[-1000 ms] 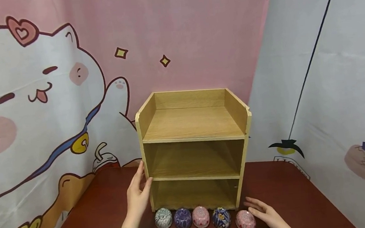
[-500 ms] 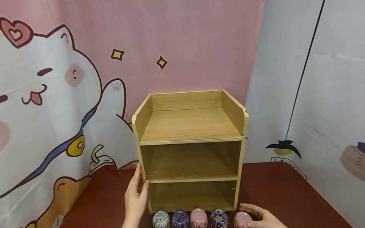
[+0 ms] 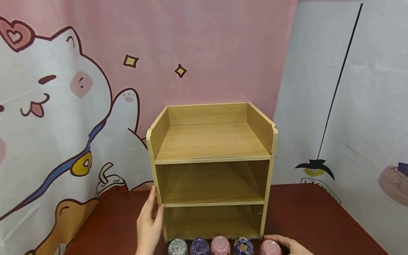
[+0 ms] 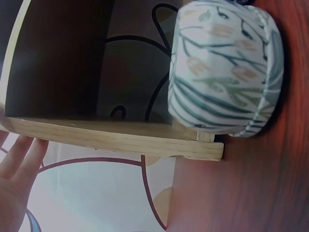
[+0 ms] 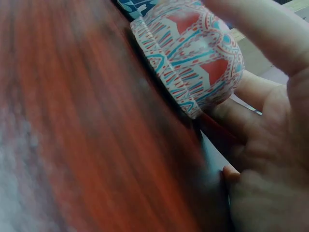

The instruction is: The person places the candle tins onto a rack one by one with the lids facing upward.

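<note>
Fingers (image 5: pixel 270 34) of the right hand (image 3: pixel 293 253) curl around the pink bowl (image 3: pixel 270 252), inverted at five o'clock on the surface (image 3: pixel 306 215). Left hand (image 3: pixel 148 229) lies flat against the shelf (image 3: pixel 210 143). Likely light, slick, breakable; grip its dome sides.

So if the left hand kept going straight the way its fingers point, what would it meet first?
The left hand lies flat against the wooden shelf's left side panel, fingers pointing up and away along it. Going straight on, it would slide along that panel toward the cat-print backdrop; depth is unclear.
</note>
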The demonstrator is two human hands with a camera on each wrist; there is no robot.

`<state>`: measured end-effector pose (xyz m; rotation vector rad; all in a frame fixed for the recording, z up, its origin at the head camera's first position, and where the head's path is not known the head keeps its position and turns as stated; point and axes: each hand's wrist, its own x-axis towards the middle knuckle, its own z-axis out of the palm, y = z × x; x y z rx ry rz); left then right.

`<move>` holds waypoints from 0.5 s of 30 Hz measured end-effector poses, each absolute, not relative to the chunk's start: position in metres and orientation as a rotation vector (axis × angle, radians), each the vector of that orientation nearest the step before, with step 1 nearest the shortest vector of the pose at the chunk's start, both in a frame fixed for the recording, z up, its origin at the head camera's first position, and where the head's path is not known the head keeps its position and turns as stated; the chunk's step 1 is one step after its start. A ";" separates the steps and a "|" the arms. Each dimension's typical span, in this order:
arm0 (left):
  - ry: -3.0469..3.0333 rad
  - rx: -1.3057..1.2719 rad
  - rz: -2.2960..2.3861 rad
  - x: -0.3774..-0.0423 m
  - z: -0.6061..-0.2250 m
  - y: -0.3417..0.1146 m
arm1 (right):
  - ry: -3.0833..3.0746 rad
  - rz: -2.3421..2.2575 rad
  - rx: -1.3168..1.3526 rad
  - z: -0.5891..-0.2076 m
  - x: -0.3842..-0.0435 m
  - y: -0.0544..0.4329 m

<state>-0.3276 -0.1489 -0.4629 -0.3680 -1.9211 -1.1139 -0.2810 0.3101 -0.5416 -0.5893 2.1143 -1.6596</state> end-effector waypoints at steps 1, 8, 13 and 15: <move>-1.923 -0.365 -1.107 -0.328 -0.463 -0.150 | 2.118 -1.654 -0.590 -0.541 -0.281 0.309; -1.932 -0.358 -1.086 -0.328 -0.464 -0.153 | 2.180 -1.584 -0.687 -0.540 -0.284 0.309; -1.954 -0.332 -1.050 -0.326 -0.465 -0.153 | 2.236 -1.518 -0.656 -0.541 -0.285 0.310; -1.958 -0.329 -1.040 -0.326 -0.466 -0.153 | 2.249 -1.502 -0.639 -0.541 -0.286 0.310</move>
